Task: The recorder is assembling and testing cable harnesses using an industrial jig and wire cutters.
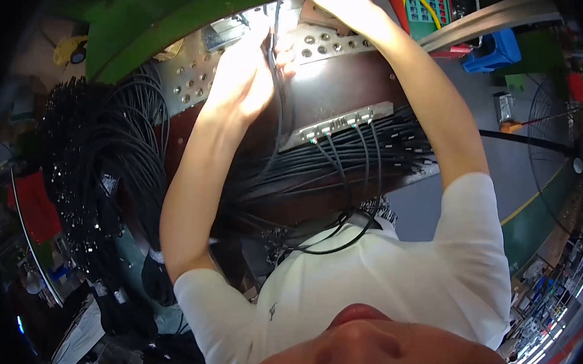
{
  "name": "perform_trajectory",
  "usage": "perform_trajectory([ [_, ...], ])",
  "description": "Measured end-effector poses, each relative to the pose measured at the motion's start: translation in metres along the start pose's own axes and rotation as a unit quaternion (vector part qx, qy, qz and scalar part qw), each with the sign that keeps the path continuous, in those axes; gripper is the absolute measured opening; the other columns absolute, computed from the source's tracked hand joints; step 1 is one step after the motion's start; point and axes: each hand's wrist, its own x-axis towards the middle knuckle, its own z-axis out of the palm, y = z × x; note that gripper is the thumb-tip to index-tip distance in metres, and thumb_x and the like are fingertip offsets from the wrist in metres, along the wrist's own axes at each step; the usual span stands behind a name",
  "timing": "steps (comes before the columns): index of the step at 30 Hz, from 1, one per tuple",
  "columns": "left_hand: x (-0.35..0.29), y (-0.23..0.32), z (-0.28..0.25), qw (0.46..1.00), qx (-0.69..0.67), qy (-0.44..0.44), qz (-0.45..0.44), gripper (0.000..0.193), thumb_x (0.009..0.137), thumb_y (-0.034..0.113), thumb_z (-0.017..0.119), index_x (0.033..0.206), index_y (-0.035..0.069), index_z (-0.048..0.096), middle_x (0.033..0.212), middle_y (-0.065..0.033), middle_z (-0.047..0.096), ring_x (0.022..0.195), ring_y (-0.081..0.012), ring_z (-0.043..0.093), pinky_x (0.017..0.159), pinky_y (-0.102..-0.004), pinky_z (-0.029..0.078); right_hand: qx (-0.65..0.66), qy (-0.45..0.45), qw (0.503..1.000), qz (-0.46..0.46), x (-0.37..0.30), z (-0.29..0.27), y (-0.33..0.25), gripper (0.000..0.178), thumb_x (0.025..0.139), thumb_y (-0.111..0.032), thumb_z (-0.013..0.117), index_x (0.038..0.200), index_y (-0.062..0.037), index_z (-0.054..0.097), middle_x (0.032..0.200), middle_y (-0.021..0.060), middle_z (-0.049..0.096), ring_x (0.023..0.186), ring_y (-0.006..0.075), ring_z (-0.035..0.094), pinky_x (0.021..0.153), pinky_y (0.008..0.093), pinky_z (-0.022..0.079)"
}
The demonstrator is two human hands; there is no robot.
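Observation:
Under a bright light, my left hand [243,77] is closed around a black cable [278,107], which runs down from the lit spot toward the bench. Glare washes out the fingertips and the cable's upper end. My right hand [344,4] reaches to the top edge beside a brown block [325,16]; its fingers are lost in glare. Both hands are above a metal plate with round holes [325,44]. Nearer to me, a metal connector strip [339,123] has several black cables plugged into it.
Many black cables [298,182] lie across the dark red bench [352,85], and a thick bundle [123,123] hangs at the left. A green curved frame [154,17] arches overhead. At the upper right are a blue holder [495,53] and a green tray [425,12]. A fan [567,154] stands right.

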Motion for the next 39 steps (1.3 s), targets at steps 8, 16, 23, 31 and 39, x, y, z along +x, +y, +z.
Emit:
perform_trajectory([
  [8,-0.099,-0.002,-0.003,0.996,-0.037,0.077,-0.027,0.024,0.099,0.022,0.038,0.078,0.012,0.042,0.052,0.0064,0.027,0.041,-0.0041,0.022,0.037,-0.0197,0.017,-0.099,-0.078,0.992,-0.032,-0.045,-0.017,-0.055,0.023,0.083,-0.020,0.063,0.097,-0.0014,0.064,0.078,0.0125,0.064,0.070,0.0194,0.062,0.068,0.0278,0.049],
  [16,-0.270,0.125,-0.176,0.764,0.231,0.458,0.391,0.041,0.097,0.038,0.042,0.110,0.000,0.054,0.071,-0.0044,0.053,0.062,-0.0130,0.047,0.062,-0.0263,0.041,-0.232,-0.012,0.952,-0.201,-0.091,-0.018,-0.051,0.032,0.075,-0.032,0.069,0.098,-0.0103,0.066,0.096,0.0057,0.059,0.096,0.0250,0.056,0.082,0.0358,0.045],
  [23,-0.183,-0.002,-0.065,0.921,0.386,0.039,-0.039,0.054,0.098,0.041,0.038,0.108,-0.007,0.060,0.080,-0.0126,0.068,0.065,-0.0138,0.063,0.061,-0.0216,0.048,-0.100,-0.133,0.979,-0.116,-0.162,-0.022,-0.083,0.029,0.077,-0.018,0.068,0.104,-0.0092,0.063,0.093,0.0046,0.060,0.086,0.0239,0.059,0.077,0.0340,0.049],
  [31,-0.103,-0.077,0.005,0.987,0.129,-0.067,-0.070,0.035,0.099,0.034,0.040,0.097,0.003,0.054,0.065,-0.0025,0.057,0.058,-0.0135,0.055,0.056,-0.0244,0.045,-0.116,0.008,0.973,-0.202,-0.068,0.003,-0.078,0.023,0.082,-0.020,0.061,0.104,-0.0132,0.066,0.095,0.0089,0.065,0.089,0.0277,0.061,0.075,0.0368,0.049],
  [39,0.020,0.035,-0.020,0.976,0.185,-0.041,0.110,0.019,0.097,0.018,0.044,0.095,0.000,0.048,0.063,0.0027,0.037,0.053,-0.0069,0.037,0.049,-0.0203,0.036,0.039,-0.078,0.987,-0.132,0.022,-0.026,-0.056,0.029,0.085,-0.021,0.059,0.109,-0.0052,0.064,0.099,0.0136,0.066,0.091,0.0260,0.063,0.081,0.0320,0.050],
])
